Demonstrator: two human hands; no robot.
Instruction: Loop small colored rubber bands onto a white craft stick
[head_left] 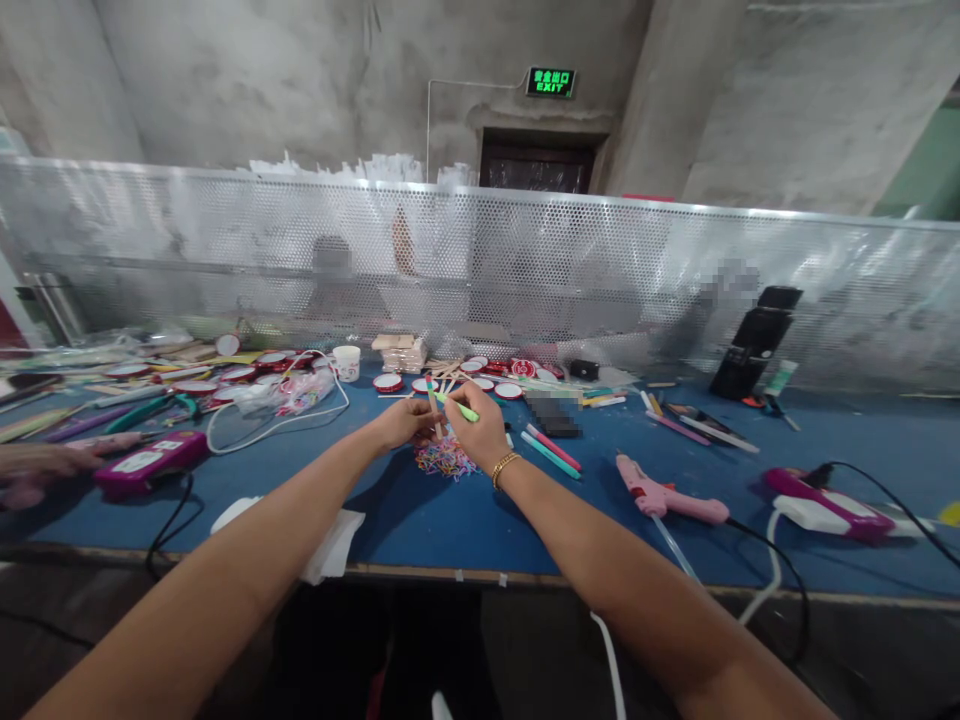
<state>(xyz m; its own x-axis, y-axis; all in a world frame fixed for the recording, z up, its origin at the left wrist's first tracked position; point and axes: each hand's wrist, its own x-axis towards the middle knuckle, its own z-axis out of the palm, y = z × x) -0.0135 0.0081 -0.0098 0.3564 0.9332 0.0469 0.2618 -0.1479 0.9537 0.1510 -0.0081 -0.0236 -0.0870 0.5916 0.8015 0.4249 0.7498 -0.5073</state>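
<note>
My left hand point(407, 424) pinches a flat wooden craft stick point(433, 408), held upright, with colour showing near its top end. In my right hand point(480, 422) is a light green marker point(460, 408), gripped like a pen, its tip close to the stick. Below both hands lies a heap of small multicoloured pieces point(448, 460), too fine to name. A pink marker point(553, 448) and a teal marker point(550, 457) rest right of my right hand. Behind my hands are several small red-rimmed white discs point(508, 391).
A pink glue gun point(667, 497) and a purple-white power strip point(832, 508) with cables lie at right. Another purple power strip point(154, 463) is at left, near another person's hand point(52, 465). A paper cup point(346, 363) and stacked wooden pieces point(401, 354) stand before the perforated screen point(525, 270).
</note>
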